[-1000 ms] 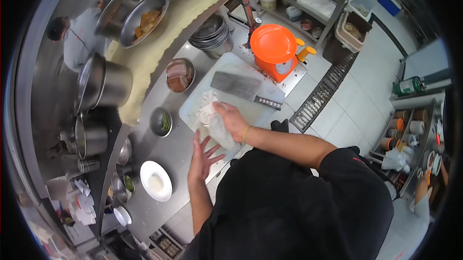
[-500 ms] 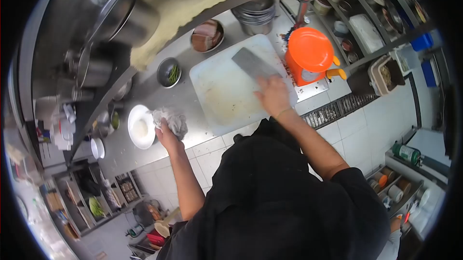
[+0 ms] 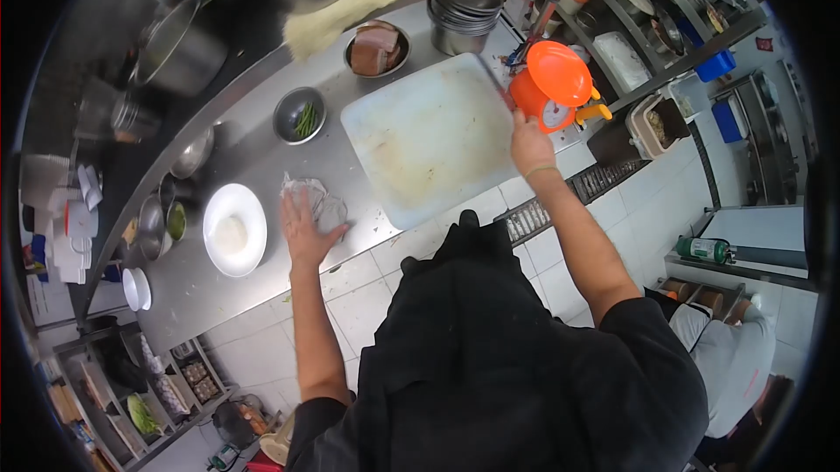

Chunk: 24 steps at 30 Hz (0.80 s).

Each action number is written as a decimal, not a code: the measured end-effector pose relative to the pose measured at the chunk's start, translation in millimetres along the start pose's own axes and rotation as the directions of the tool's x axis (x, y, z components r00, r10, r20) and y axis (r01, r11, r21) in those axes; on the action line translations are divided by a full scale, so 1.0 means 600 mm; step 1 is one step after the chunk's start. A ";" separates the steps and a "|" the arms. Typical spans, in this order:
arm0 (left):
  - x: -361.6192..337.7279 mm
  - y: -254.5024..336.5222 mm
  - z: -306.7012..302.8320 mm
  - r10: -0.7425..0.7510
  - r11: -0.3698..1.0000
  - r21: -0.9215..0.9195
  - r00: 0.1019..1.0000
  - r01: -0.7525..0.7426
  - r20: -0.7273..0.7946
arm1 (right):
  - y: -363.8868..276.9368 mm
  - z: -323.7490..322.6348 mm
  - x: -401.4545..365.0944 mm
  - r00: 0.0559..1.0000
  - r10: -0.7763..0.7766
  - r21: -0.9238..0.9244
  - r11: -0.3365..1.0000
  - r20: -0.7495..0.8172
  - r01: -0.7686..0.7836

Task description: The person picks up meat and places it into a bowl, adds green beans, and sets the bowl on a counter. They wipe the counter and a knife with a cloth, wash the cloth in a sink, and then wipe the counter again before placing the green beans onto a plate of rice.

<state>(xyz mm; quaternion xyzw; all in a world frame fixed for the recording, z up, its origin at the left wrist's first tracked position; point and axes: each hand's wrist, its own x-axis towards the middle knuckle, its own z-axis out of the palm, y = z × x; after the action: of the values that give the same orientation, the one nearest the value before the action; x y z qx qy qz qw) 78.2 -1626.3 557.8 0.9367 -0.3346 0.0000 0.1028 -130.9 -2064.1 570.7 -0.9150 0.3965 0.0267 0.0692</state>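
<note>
The cloth (image 3: 330, 207) lies crumpled on the worktop (image 3: 341, 157), under and beside the left hand (image 3: 306, 231), whose fingers are spread over it. A flat palm with even pressure should keep its folds from sliding; best hold it clear of the plate (image 3: 232, 196) just left of that hand. Ahead sits the bowl (image 3: 284, 120) of greens; to its right, the board (image 3: 437, 131). At the board's far edge, beside the scale (image 3: 560, 76), the right hand (image 3: 530, 144) looks curled; I cannot tell what it grips.
</note>
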 end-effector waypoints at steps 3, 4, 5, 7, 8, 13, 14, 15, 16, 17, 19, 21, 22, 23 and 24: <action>0.009 -0.054 0.044 0.033 0.973 -0.228 0.998 -0.020 0.054 | 0.004 0.040 -0.010 0.998 0.051 0.020 0.999 -0.021 -0.050; 0.005 -0.064 0.058 0.003 0.978 -0.210 1.000 0.001 0.020 | -0.016 0.042 -0.024 0.998 0.065 0.038 0.997 -0.016 -0.065; 0.008 -0.062 0.070 -0.023 0.981 -0.195 1.000 0.019 -0.019 | -0.045 0.046 -0.037 0.997 0.081 0.055 0.995 -0.017 -0.080; 0.000 -0.057 0.085 -0.079 0.981 -0.180 0.996 0.068 -0.052 | -0.106 0.069 -0.065 0.996 0.087 0.072 0.994 0.000 -0.087; -0.002 -0.052 0.087 -0.111 0.979 -0.177 0.992 0.101 -0.052 | -0.140 0.087 -0.083 0.997 0.072 0.075 0.995 0.015 -0.073; 0.012 -0.055 0.075 -0.284 0.926 -0.259 0.959 0.276 0.005 | -0.313 0.096 -0.153 0.992 -0.107 0.204 0.975 0.068 0.091; 0.016 -0.059 0.074 -0.320 0.893 -0.332 0.948 0.304 0.009 | -0.335 0.092 -0.161 0.986 -0.153 0.241 0.961 0.066 0.133; 0.019 -0.065 0.073 -0.353 0.855 -0.401 0.936 0.330 0.019 | -0.345 0.086 -0.165 0.978 -0.199 0.278 0.945 0.065 0.174; 0.018 -0.069 0.066 -0.402 0.712 -0.599 0.912 0.366 0.079 | -0.344 0.070 -0.167 0.982 -0.183 0.334 0.930 0.050 0.156; 0.013 -0.074 0.059 -0.435 0.525 -0.757 0.887 0.388 0.153 | -0.337 0.044 -0.171 0.985 -0.168 0.389 0.911 0.039 0.140; 0.002 -0.079 0.050 -0.430 0.182 -0.920 0.870 0.347 0.243 | -0.296 0.031 -0.168 0.994 -0.107 0.450 0.888 -0.004 0.097; -0.017 -0.078 0.031 -0.397 -0.076 -0.965 0.881 0.250 0.259 | -0.209 0.075 -0.157 0.981 -0.038 0.448 0.886 -0.189 0.120; -0.025 -0.074 0.016 -0.379 -0.188 -0.960 0.886 0.207 0.266 | -0.156 0.111 -0.153 0.942 -0.016 0.427 0.889 -0.337 0.167; -0.036 -0.069 -0.001 -0.361 -0.299 -0.939 0.891 0.169 0.275 | -0.116 0.091 -0.170 0.985 0.123 0.653 0.757 -0.119 -0.016; -0.047 -0.068 -0.007 -0.342 -0.406 -0.904 0.896 0.131 0.284 | -0.078 0.070 -0.189 0.969 0.210 0.797 0.560 0.128 -0.227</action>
<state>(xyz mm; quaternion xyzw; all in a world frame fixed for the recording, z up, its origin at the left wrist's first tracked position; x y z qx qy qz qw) 82.3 -1576.9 551.9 0.4966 0.0307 -0.2322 0.8358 -173.9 -1944.2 545.6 -0.7276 0.4748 -0.1388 0.4752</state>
